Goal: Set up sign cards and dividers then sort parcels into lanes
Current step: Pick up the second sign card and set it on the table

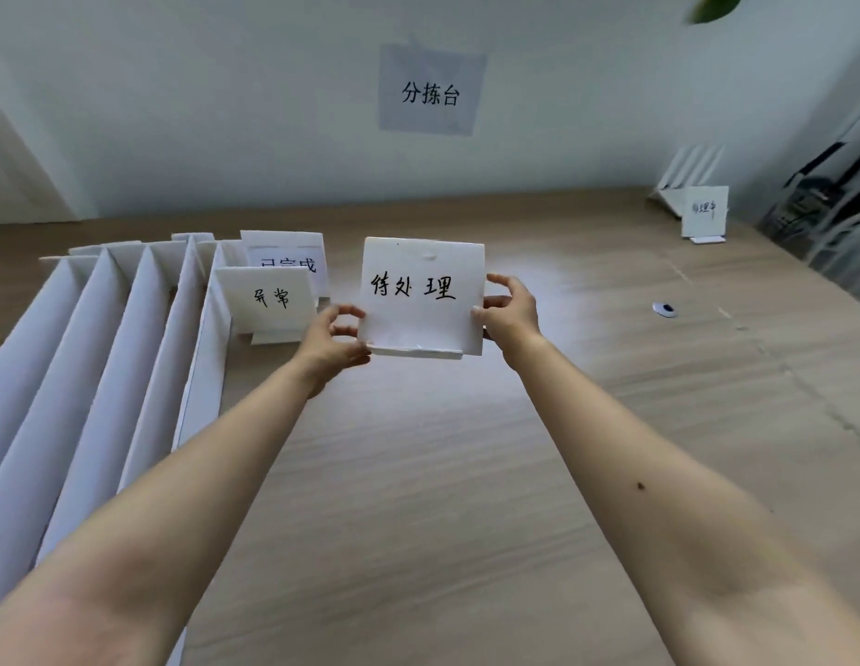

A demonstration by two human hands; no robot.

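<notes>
Our left hand [329,346] and right hand [509,310] pinch the sign card [421,295] by its side edges, mid-way along the bench [466,473], right of the dividers [130,338]. We judge it light, thin and easily creased: grip the edges near the base.

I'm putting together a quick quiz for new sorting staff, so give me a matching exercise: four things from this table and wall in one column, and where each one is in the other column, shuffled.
Things
1. 待处理 card
2. 异常 card
3. 分拣台 sheet
4. white dividers

Places
A. stuck on the wall
B. held at its sides by the left hand and right hand
C. ranged side by side at the left of the table
D. standing on the table, just right of the dividers

Pairs: 1-B, 2-D, 3-A, 4-C
</notes>
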